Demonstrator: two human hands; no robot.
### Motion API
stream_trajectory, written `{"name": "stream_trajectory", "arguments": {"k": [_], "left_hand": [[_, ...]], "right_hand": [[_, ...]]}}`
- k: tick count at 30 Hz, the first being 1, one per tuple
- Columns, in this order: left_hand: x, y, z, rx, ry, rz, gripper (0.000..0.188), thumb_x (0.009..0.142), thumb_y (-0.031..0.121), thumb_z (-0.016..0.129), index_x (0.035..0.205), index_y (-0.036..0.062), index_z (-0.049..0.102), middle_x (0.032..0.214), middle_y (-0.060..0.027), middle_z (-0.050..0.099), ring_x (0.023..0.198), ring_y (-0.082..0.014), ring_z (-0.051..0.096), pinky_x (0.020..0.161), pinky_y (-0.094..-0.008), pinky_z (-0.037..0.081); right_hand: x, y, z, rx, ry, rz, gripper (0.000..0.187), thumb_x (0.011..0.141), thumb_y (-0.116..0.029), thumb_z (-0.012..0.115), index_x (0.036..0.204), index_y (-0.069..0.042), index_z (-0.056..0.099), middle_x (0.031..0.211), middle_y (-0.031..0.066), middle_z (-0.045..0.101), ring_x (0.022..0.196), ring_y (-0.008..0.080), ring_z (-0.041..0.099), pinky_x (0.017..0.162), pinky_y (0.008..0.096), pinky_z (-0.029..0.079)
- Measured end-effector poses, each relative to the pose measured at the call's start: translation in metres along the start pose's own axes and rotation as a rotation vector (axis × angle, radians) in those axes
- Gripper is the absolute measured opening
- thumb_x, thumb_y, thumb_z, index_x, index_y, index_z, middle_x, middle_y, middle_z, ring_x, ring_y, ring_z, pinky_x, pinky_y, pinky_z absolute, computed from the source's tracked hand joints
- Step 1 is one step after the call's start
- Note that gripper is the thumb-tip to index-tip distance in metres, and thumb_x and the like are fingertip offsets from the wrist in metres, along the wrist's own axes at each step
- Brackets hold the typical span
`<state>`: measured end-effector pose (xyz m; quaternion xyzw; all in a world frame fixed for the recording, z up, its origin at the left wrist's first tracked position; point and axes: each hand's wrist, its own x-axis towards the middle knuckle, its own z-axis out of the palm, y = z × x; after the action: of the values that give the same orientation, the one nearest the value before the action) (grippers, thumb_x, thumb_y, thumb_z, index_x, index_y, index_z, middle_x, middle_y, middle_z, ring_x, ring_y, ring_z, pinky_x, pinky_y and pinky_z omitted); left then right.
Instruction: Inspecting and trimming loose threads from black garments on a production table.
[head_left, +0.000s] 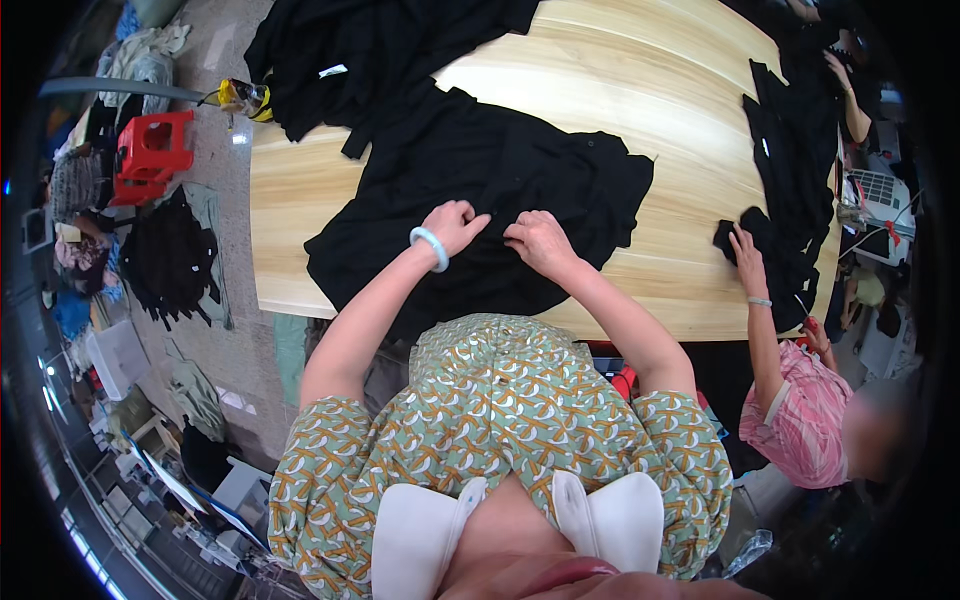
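Head view: pinching the black garment (500, 165) with bent fingers, using the left hand (456, 229) just beside the right hand (541, 241); showing the garment lying spread on the near part of the wooden desk (690, 285), beside other black clothing (385, 55).

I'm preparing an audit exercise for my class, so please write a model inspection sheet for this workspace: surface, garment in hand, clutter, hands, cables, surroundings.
Surface: pale wood-grain table, partly covered by dark cloth.
Garment in hand: black garment, spread out, rumpled.
Clutter: dark clothes at upper left; dark cloth pile at right; yellow-and-black object by the left edge, kind unclear.
Hands: left hand and right hand on the garment, fingers bent; grip unclear.
Cables: thin pale lines near the white slatted item at right; cannot tell if cables.
Surroundings: red stool, dark cloth on floor, co-worker in pink.
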<state>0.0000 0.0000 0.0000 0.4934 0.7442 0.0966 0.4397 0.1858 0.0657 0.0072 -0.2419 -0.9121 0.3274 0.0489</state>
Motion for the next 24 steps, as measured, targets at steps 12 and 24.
{"name": "stream_trajectory", "arguments": {"k": [12,24], "left_hand": [[0.014,0.020,0.027,0.047,0.475,0.050,0.018,0.073,0.017,0.062,0.082,0.0024,0.056,0.073,-0.0174,0.059,0.072,-0.0345,0.057,0.064,-0.0424,0.046],[0.012,0.018,0.022,-0.424,0.143,-0.104,0.018,0.078,0.016,0.058,0.070,0.0002,0.055,0.059,-0.0023,0.051,0.056,-0.0085,0.044,0.051,-0.0268,0.036]], "right_hand": [[0.011,-0.003,0.002,0.202,0.158,0.056,0.008,0.069,-0.001,0.053,0.075,-0.001,0.059,0.070,0.0137,0.056,0.073,0.0300,0.055,0.069,0.0388,0.045],[0.022,-0.013,-0.003,0.336,0.154,0.229,0.012,0.068,-0.004,0.053,0.079,-0.002,0.057,0.074,0.0151,0.059,0.072,0.0315,0.058,0.065,0.0393,0.047]]}}
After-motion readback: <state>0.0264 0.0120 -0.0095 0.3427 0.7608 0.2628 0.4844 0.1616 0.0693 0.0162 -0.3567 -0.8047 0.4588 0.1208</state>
